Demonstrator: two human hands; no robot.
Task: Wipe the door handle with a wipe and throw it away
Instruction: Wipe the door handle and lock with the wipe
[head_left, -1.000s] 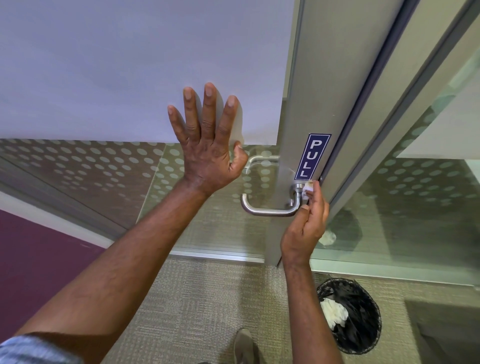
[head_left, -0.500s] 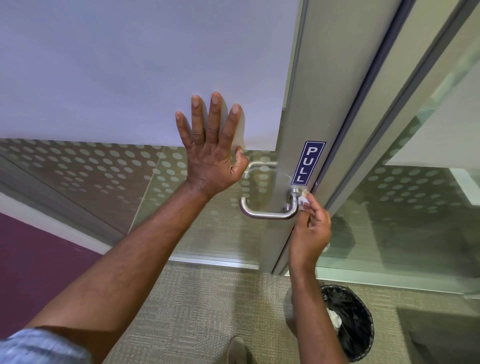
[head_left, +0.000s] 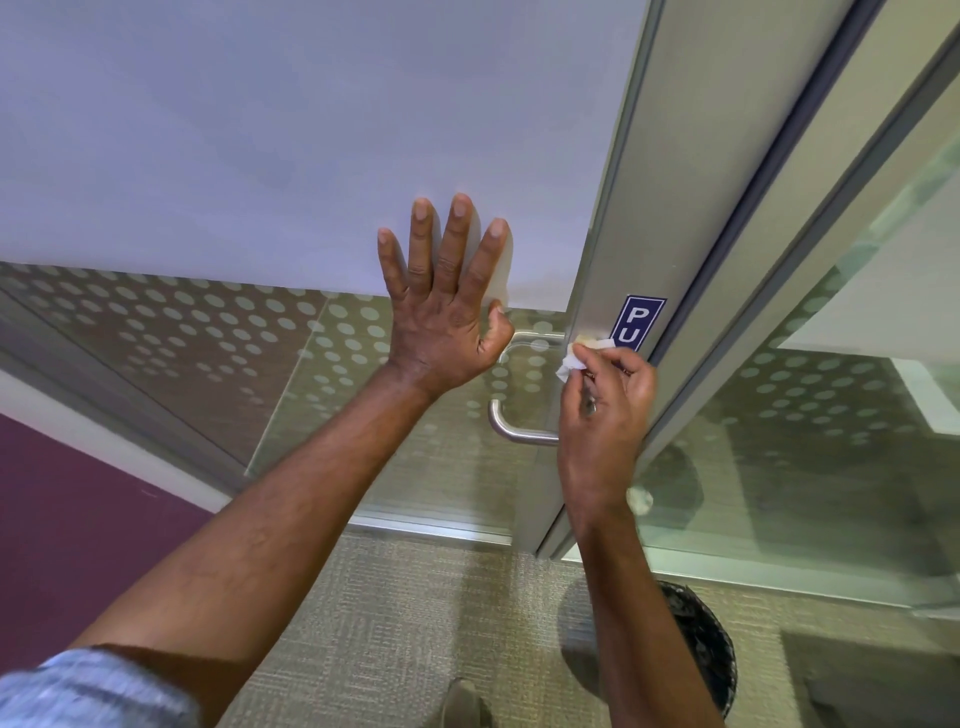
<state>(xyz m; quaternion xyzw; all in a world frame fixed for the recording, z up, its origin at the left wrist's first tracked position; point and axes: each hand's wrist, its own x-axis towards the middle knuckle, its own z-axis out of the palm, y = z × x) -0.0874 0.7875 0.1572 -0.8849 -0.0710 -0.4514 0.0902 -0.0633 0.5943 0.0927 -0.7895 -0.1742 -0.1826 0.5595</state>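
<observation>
A brushed-metal lever door handle sticks out from the grey door stile. My right hand covers the handle's inner end and pinches a small white wipe against the stile just above it, beside the blue PULL sign. My left hand lies flat with fingers spread on the frosted glass door panel, left of the handle. A black mesh waste bin stands on the carpet below, partly hidden by my right forearm.
The glass door has a frosted upper band and a dotted lower band. A glass side panel stands to the right of the frame. My shoe shows at the bottom on grey carpet. A maroon wall lies at left.
My right hand has moved up with the wipe from the handle's base to the stile beside the PULL sign, now covering the sign's lower half. My left hand stays on the glass.
</observation>
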